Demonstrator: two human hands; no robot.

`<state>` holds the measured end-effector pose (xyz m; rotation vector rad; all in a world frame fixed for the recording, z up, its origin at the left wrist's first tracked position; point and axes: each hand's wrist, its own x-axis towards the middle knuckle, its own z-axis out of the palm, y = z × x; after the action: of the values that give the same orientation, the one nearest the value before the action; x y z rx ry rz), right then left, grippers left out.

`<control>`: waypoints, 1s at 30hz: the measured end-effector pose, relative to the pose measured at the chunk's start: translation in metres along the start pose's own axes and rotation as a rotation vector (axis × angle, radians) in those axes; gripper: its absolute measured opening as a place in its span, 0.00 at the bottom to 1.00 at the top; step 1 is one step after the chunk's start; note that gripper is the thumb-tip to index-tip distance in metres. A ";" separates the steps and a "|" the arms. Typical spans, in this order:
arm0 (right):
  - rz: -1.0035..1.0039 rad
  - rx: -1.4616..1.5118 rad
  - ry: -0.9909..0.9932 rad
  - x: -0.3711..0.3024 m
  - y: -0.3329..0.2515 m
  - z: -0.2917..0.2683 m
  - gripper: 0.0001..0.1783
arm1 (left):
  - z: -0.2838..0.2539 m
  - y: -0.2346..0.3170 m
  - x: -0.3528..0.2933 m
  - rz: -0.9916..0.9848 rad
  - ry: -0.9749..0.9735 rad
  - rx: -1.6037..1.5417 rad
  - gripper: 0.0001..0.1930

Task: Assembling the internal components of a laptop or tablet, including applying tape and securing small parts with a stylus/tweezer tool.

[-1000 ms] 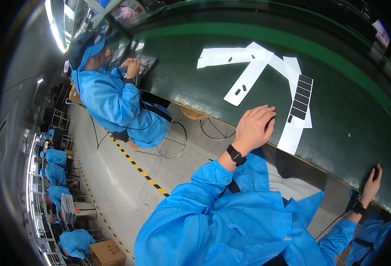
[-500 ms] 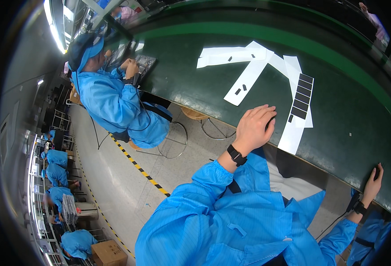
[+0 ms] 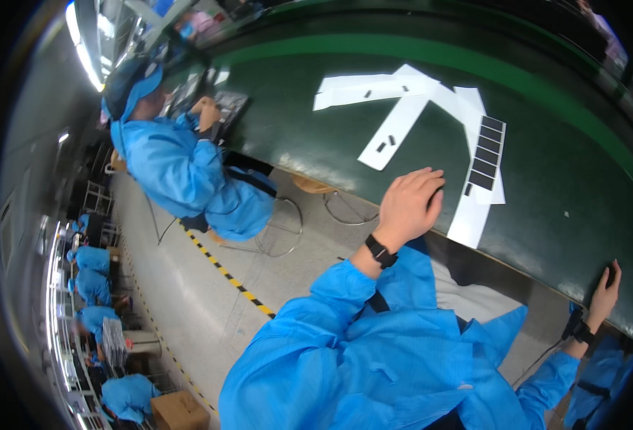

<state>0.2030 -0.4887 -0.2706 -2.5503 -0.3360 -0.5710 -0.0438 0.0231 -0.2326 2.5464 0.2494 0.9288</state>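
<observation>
My left hand [image 3: 408, 203] lies palm down at the near edge of a green table [image 3: 546, 172], fingers extended and thumb apart. A dark patch shows between thumb and forefinger; I cannot tell whether it is shadow or an object. To its right is a white strip [image 3: 467, 222] carrying a row of black rectangles [image 3: 485, 154] and a small black piece [image 3: 468, 190]. Farther left lies another white strip [image 3: 374, 154] with two small black pieces. Far to the right, my right hand [image 3: 605, 294] rests at the table edge, thumb and finger apart, its other fingers partly hidden.
More white strips [image 3: 352, 89] overlap toward the back of the table. On the left a co-worker in blue [image 3: 180, 165] handles a dark flat item [image 3: 230, 107]. A stool [image 3: 309, 185] stands below the edge. Other workers and a cardboard box [image 3: 179, 411] are at lower left.
The view has shifted slightly, so the strips appear a little farther left. Both of my hands stay in nearly the same places, and the strips keep their arrangement.
</observation>
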 end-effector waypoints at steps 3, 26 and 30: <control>0.066 0.042 0.047 -0.012 -0.050 -0.017 0.17 | 0.011 -0.003 0.003 0.047 -0.017 -0.069 0.12; 0.144 -0.006 0.161 -0.010 -0.082 -0.010 0.15 | 0.000 -0.006 -0.004 0.015 -0.111 0.095 0.12; 0.145 0.020 0.166 -0.010 -0.079 -0.007 0.15 | 0.001 -0.006 -0.004 0.025 -0.114 0.083 0.13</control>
<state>0.1655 -0.4269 -0.2364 -2.4625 -0.0967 -0.7143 -0.0463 0.0269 -0.2379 2.6739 0.2271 0.7935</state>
